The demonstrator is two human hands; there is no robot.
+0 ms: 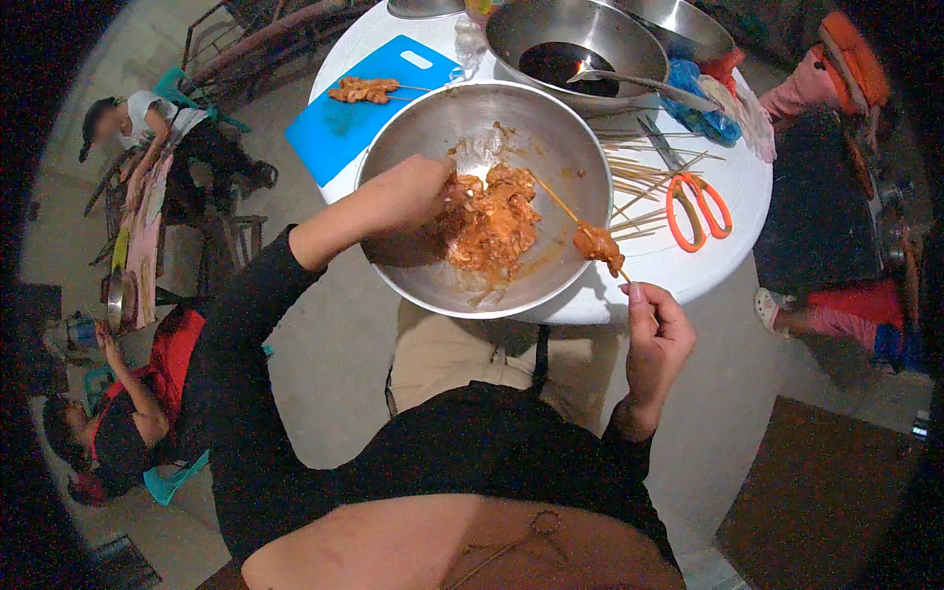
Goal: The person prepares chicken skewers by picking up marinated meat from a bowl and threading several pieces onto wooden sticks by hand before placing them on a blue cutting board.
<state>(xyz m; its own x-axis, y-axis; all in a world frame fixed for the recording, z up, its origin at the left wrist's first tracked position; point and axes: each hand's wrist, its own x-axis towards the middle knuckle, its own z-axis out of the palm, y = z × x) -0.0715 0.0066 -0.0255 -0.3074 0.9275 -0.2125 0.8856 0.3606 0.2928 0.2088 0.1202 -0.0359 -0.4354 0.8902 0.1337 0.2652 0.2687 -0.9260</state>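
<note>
My right hand (658, 343) grips the lower end of a bamboo skewer (554, 198) by the bowl's right rim. A chunk of marinated meat (599, 247) is threaded partway along it, and the skewer's tip reaches over the bowl. Inside the large stainless steel mixing bowl (413, 133) lies a heap of raw marinated meat (495, 221) in orange-brown sauce. My left hand (420, 188) reaches over the left rim, its fingers down at the meat's edge. Those fingertips are mostly hidden, so whether they pinch a piece is unclear.
A blue cutting board (324, 144) carries loaded meat skewers (363, 90). Behind stands a steel bowl (509, 37) of dark liquid with a spoon (649, 86). Loose bamboo skewers (630, 181) and orange-handled scissors (686, 214) lie right on the white round table (708, 265). Other people sit left.
</note>
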